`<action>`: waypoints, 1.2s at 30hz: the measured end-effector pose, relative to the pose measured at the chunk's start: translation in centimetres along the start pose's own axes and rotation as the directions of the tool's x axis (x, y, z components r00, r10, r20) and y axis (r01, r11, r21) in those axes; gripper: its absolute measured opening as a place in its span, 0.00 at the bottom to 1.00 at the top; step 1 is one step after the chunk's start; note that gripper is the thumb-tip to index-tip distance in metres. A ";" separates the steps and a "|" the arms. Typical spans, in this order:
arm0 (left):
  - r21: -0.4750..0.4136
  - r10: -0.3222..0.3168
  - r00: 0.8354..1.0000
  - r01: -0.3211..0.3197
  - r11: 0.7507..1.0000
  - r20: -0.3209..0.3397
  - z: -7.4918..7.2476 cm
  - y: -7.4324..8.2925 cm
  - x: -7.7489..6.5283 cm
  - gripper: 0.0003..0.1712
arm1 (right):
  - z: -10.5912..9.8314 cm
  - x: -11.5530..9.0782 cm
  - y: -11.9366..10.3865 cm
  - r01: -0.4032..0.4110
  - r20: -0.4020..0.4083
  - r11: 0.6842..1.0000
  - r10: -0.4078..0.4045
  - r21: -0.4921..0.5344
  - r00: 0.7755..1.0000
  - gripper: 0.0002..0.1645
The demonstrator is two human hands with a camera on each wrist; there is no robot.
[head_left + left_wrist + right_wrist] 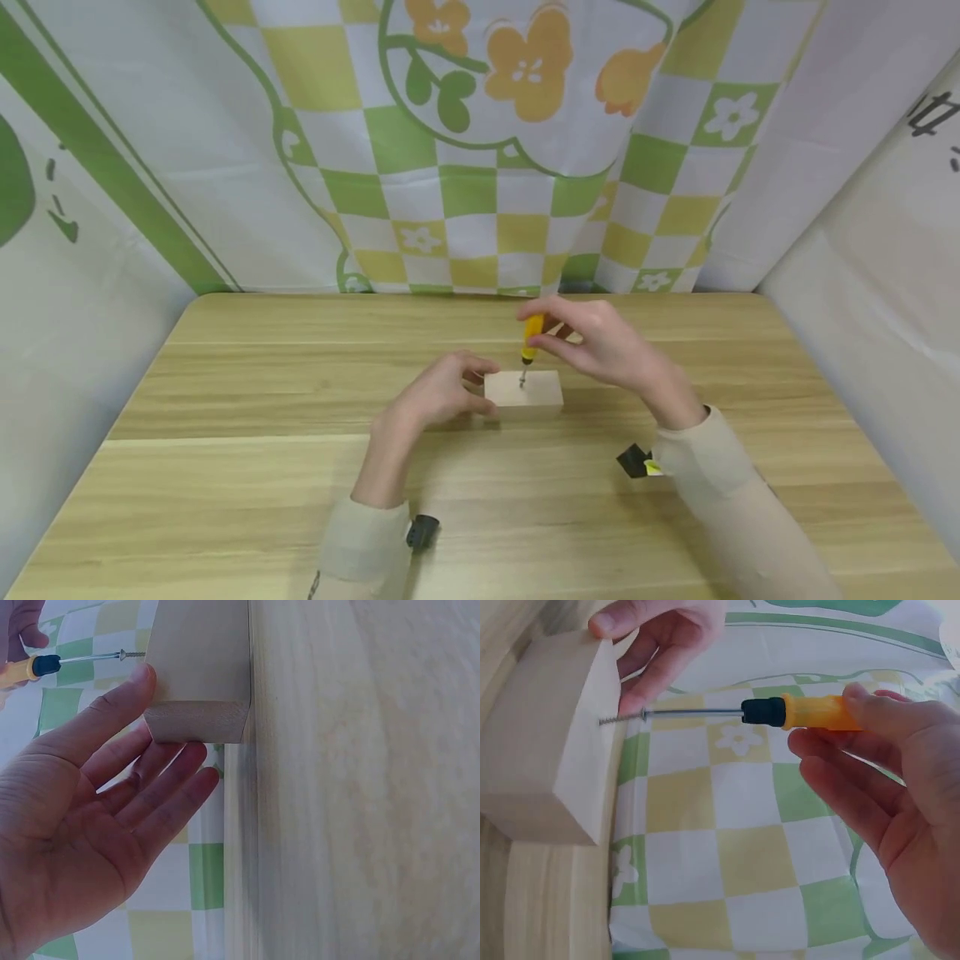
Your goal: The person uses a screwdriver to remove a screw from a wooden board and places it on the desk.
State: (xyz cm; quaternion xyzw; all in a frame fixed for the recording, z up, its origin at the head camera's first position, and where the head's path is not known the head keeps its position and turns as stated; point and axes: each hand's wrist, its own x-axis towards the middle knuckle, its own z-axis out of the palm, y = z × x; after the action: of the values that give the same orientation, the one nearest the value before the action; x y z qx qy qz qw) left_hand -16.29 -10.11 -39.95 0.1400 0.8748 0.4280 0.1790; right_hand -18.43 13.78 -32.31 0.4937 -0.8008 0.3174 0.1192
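A pale wooden block [540,401] lies on the table, a screw [622,718] standing upright in its top face with much of the thread showing. My left hand [444,390] holds the block's left end between thumb and fingers; in the left wrist view the thumb [112,709] lies along one edge. Above the block, my right hand [600,337] pinches the yellow handle of a screwdriver [821,712] between thumb and fingers. Its metal shaft [694,712] points down, in line with the screw, and the tip meets the screw head.
The wood-grain table [247,492] reaches back to a checked, flowered curtain [465,192]. Beside the right sleeve is a small black and yellow item [637,461], partly covered. A black device [423,531] sits at the left cuff. White cloth [885,275] hangs on the right side.
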 end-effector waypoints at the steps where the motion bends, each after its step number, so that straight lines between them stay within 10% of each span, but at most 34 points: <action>1: 0.002 0.005 1.000 -0.005 1.000 0.000 0.0 0.0 0.0 0.34 | -0.1 -0.1 -0.1 -0.018 0.011 1.000 0.018 -0.018 1.000 0.21; 10: 0.001 -0.015 1.000 0.015 1.000 -0.004 0.0 0.0 -0.1 0.34 | -0.1 -0.2 -1.5 -0.090 0.037 0.938 0.108 -0.335 0.993 0.32; 21: -0.010 -0.015 1.000 0.015 1.000 -0.021 0.1 -0.1 -0.1 0.34 | 2.1 0.4 -2.3 -0.088 -0.161 0.927 0.031 -0.365 0.986 0.26; 36: 0.019 0.018 1.000 -0.018 1.000 -0.004 0.0 -0.2 0.2 0.34 | 2.3 0.5 -3.1 -0.181 -0.254 0.964 0.130 -0.192 0.959 0.20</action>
State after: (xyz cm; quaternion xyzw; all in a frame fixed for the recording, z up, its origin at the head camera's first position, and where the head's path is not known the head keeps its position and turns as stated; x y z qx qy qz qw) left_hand -16.42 -10.12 -40.14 0.1486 0.8779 0.4215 0.1718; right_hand -15.66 11.06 -32.60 0.3714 -0.8466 0.2951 0.2415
